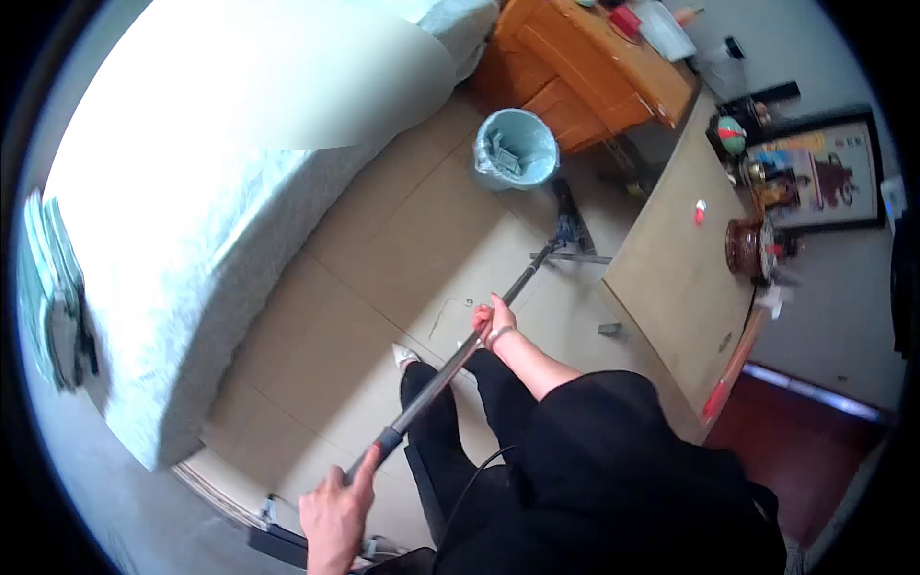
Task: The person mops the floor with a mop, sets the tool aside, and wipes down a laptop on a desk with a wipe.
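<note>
A mop with a long grey metal handle (441, 380) runs diagonally from the lower left toward the table. Its narrow dark head (572, 228) rests on the floor beside the bin, partly in shadow. My left hand (340, 508) is closed around the grip at the handle's near end, with a finger lying along it. Further up the handle, my right hand (494, 321), with a bracelet on its wrist, is wrapped round the pole. A thin string-like line and a small speck lie on the tiles close to my right hand.
A lined waste bin (517, 151) with rubbish inside stands against an orange wooden cabinet (585, 72). To the right is a table (671, 259) with legs near the mop head, bearing a brown pot (746, 249). A covered bed (192, 240) fills the left side.
</note>
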The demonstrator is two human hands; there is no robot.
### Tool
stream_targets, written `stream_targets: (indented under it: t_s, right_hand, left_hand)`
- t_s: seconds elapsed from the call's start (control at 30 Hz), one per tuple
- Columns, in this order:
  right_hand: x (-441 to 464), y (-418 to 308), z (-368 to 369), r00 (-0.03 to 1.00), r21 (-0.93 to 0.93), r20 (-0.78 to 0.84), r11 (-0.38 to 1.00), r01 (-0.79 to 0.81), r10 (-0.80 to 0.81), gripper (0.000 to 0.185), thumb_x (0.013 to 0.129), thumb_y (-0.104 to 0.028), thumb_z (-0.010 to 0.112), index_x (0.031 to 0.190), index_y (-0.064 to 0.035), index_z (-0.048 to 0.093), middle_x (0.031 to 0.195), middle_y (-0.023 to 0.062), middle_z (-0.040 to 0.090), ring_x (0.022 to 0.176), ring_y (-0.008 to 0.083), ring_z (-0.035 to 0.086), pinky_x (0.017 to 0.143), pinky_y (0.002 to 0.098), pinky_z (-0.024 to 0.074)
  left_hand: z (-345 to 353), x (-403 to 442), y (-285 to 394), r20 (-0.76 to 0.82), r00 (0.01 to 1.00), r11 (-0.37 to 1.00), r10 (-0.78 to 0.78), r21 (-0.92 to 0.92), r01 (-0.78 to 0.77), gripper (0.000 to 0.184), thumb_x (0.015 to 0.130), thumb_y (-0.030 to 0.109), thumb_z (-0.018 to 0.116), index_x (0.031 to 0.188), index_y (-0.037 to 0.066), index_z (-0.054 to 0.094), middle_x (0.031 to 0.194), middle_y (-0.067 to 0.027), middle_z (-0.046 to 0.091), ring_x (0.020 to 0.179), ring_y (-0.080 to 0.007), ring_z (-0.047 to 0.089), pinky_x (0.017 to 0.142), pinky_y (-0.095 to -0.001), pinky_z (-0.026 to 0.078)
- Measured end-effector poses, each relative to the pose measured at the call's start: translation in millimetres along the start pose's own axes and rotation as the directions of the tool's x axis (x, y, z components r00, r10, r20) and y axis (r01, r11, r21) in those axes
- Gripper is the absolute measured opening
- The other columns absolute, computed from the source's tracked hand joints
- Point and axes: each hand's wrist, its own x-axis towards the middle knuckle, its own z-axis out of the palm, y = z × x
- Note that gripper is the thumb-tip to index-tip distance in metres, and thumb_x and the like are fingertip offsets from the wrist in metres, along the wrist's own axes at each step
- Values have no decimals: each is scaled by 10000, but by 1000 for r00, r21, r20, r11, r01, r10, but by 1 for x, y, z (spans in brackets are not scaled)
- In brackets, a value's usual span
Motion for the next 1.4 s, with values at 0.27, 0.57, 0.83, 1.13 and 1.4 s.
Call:
stream_targets:
  t_s: [0.27,0.57,0.83,1.13,1.4]
  right_hand:
    - [-34,-88,132,991,374,92,926,57,-99,274,724,-88,441,502,-102,281,416,-8,280,320,114,273,316,233,279]
    - [-9,-202,190,892,345,76,851,395,-445,159,677,-45,438,546,-46,348,442,33,327,348,128,331,314,260,306]
    - [27,-256,208,890,333,49,848,413,-453,232,770,-108,398,547,-59,355,456,36,351,346,162,365,327,288,350]
    - [-26,-165,180,984,-174,-28,970,169,-176,254,728,-126,399,496,-33,356,399,85,383,298,204,409,246,305,312]
    - [-64,-108,191,988,141,-87,980,139,-127,229,712,-117,421,512,-32,352,415,62,351,305,170,367,268,277,313]
  left_hand:
    - [-145,125,-11,-97,974,972,207,131,-194,429,620,193,598,1028,147,475,571,-35,449,479,-174,498,414,-295,365]
    - [-185,247,20,-75,938,940,338,73,-333,384,650,212,583,1007,125,473,613,-71,493,448,-240,501,398,-335,394]
    - [-241,335,54,-27,891,890,454,71,-451,419,649,179,581,1040,102,454,599,-72,474,446,-216,494,399,-328,369]
    - [-226,247,35,268,947,985,175,-41,-170,448,605,172,607,1036,141,492,618,-104,524,521,-261,525,463,-340,406]
    - [-249,213,-9,213,974,959,80,-283,-17,379,642,107,605,1012,134,527,637,-101,520,489,-222,504,467,-319,400]
